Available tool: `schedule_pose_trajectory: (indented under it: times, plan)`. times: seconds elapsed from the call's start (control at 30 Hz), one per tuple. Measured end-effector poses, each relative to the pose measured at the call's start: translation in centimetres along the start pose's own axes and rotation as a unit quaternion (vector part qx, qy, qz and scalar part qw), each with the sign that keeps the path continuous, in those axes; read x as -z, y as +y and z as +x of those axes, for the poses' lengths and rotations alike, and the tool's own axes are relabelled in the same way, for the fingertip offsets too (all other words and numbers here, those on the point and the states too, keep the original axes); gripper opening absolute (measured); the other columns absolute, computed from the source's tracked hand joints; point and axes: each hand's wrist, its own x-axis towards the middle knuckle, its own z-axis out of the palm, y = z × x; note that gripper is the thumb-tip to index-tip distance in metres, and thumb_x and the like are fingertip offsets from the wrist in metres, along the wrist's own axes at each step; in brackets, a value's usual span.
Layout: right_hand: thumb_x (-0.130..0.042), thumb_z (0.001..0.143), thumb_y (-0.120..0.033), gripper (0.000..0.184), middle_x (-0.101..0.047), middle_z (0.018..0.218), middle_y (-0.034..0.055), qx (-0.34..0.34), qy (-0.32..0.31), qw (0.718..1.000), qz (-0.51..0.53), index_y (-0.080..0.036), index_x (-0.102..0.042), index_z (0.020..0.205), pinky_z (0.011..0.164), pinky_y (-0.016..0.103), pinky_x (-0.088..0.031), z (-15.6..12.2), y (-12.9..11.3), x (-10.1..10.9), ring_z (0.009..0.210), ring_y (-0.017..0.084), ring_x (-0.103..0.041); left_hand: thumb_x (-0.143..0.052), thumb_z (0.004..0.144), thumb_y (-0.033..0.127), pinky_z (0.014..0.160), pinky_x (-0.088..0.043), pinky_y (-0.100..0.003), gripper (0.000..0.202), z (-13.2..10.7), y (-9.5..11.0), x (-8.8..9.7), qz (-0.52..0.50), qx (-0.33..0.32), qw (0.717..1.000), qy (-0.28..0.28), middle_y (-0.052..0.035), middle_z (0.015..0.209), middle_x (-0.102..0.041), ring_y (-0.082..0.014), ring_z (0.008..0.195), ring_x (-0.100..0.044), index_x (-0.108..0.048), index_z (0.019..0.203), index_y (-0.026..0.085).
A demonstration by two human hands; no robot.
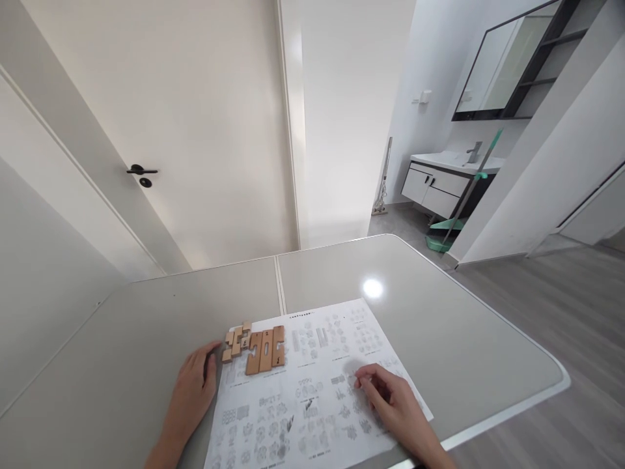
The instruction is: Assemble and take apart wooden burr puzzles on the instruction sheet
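On the table, my left hand [198,378] rests beside the paper's left edge, fingers stretched out with nothing in them. Its fingertips are close to a cluster of small light wooden puzzle pieces [237,344]. Just right of these lie several larger, darker wooden puzzle pieces [265,350] with notches and black marks, one with a slot in the middle. Both groups lie at the upper left of a printed sheet [312,371] covered in small grey diagrams. Over the sheet's right side, my right hand [390,397] is loosely closed, thumb and finger near each other; no object shows in it.
The glossy grey table [449,326] has a pale rim and a seam running away from me. Behind it stand a white door [219,130] with a black handle and a wall. Farther right are a washbasin cabinet [439,179], a mop [385,176] and a green dustpan [439,243].
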Motion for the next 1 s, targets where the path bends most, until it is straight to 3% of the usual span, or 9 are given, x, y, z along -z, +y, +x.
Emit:
schedule_pose_trajectory:
  times: [0.3,0.5,0.73,1.0]
  plan:
    - [-0.050,0.101,-0.052,0.035,-0.074,0.085,0.0034,-0.010,0.000,1.000,-0.015,-0.023,-0.069,0.100,0.061,0.028,-0.041,-0.3,-0.4,-0.1,0.064,0.018,-0.054,-0.044,0.098,0.045,0.109,-0.050,-0.055,0.036,-0.2,0.4,-0.3,-0.029,0.004,1.000,-0.004,-0.0123,0.127,-0.069,-0.0324,0.121,-0.064,-0.057,0.123,0.023]
    - [-0.052,0.099,-0.057,0.039,-0.075,0.085,0.0046,-0.006,0.003,1.000,-0.014,-0.023,-0.072,0.100,0.059,0.029,-0.042,-0.4,-0.8,0.1,0.062,0.019,-0.056,-0.063,0.092,0.053,0.109,-0.048,-0.055,0.060,1.6,2.3,0.1,0.003,-0.056,0.996,-0.063,-0.0138,0.142,-0.061,-0.0357,0.130,-0.058,-0.045,0.142,0.025]
    - [-0.048,0.096,-0.068,0.052,-0.074,0.083,0.0059,-0.018,0.011,1.000,-0.014,-0.021,-0.072,0.099,0.059,0.030,-0.043,-0.3,-0.5,0.0,0.063,0.020,-0.057,-0.065,0.088,0.059,0.112,-0.044,-0.053,0.063,4.7,2.4,-0.7,0.032,-0.096,0.992,-0.078,-0.0117,0.140,-0.062,-0.0347,0.131,-0.057,-0.053,0.140,0.026]
    - [-0.050,0.094,-0.069,0.052,-0.075,0.082,0.0050,-0.011,0.040,0.999,-0.015,-0.023,-0.073,0.093,0.055,0.029,-0.042,-0.3,-0.9,-0.3,0.059,0.018,-0.056,-0.063,0.090,0.059,0.110,-0.045,-0.052,0.053,5.2,3.3,-3.1,0.027,-0.085,0.994,-0.065,-0.0122,0.126,-0.063,-0.0341,0.124,-0.058,-0.062,0.131,0.024]
